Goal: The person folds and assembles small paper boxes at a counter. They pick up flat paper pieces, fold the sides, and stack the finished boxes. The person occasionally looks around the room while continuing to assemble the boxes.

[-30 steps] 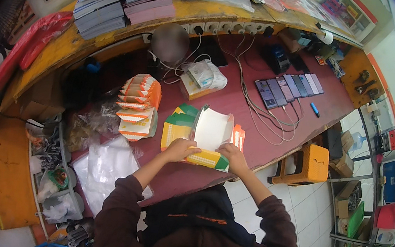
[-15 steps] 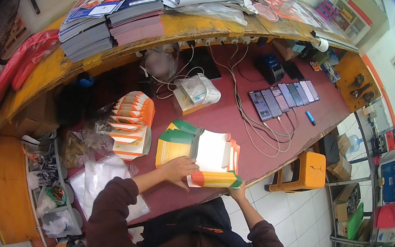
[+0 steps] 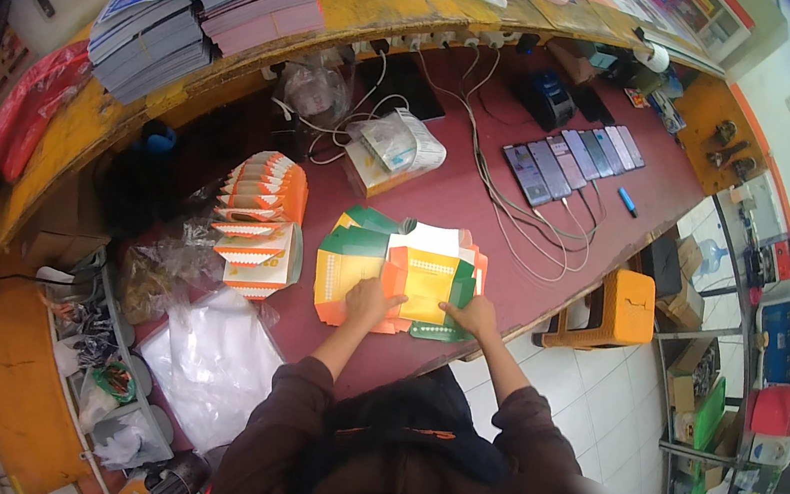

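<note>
A flat printed carton blank (image 3: pixel 428 284), yellow with orange and green flaps, lies on the red tabletop in front of me. My left hand (image 3: pixel 370 304) grips its orange left side, fingers curled and thumb pointing right. On the green right edge, my right hand (image 3: pixel 472 316) pinches it, thumb on top; the other fingers are partly hidden. Beneath and to the left are more yellow and green blanks (image 3: pixel 343 275). White inner faces of further blanks (image 3: pixel 436 240) show behind. Left of these stands a row of folded orange and white cartons (image 3: pixel 261 218).
Clear plastic bags (image 3: pixel 213 358) lie at the front left. Farther back are a white box (image 3: pixel 393 156), loose cables (image 3: pixel 490 185), a row of phones (image 3: pixel 573 166) and a blue marker (image 3: pixel 628 201). An orange stool (image 3: pixel 608 312) stands beyond the table's right edge.
The top blank has been turned from its white side to its yellow printed side. My left hand has shifted up onto it, and my right hand has risen from the table edge to its right side.
</note>
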### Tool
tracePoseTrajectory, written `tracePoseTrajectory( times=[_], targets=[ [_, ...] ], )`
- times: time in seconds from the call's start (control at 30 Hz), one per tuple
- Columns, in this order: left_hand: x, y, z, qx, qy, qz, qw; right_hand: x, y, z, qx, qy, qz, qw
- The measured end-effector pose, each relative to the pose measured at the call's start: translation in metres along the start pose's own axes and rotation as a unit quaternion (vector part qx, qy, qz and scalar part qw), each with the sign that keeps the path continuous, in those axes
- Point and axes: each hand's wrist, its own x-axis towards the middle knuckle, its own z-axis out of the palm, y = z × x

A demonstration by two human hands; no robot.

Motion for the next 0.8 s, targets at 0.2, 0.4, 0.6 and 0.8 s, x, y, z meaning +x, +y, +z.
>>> tracePoseTrajectory(
  times=[0.2,0.4,0.6,0.8],
  targets=[
    [-0.008,-0.001,-0.028,-0.170,-0.089,0.002,0.981,-0.037,-0.009,-0.022,0.116,0.244,-0.167,0.948],
    [-0.002,-0.013,-0.075,-0.255,-0.228,-0.035,0.939,-0.046,-0.009,-0.040,0.154,0.264,-0.395,0.866],
    [-0.028,0.005,-0.087,-0.183,0.058,0.230,0.954,-0.034,0.012,-0.010,0.155,0.192,-0.343,0.906],
    [-0.001,0.024,-0.096,-0.057,0.170,0.545,0.819,-0.047,0.034,0.027,0.364,0.099,-0.222,0.899]
  ],
)
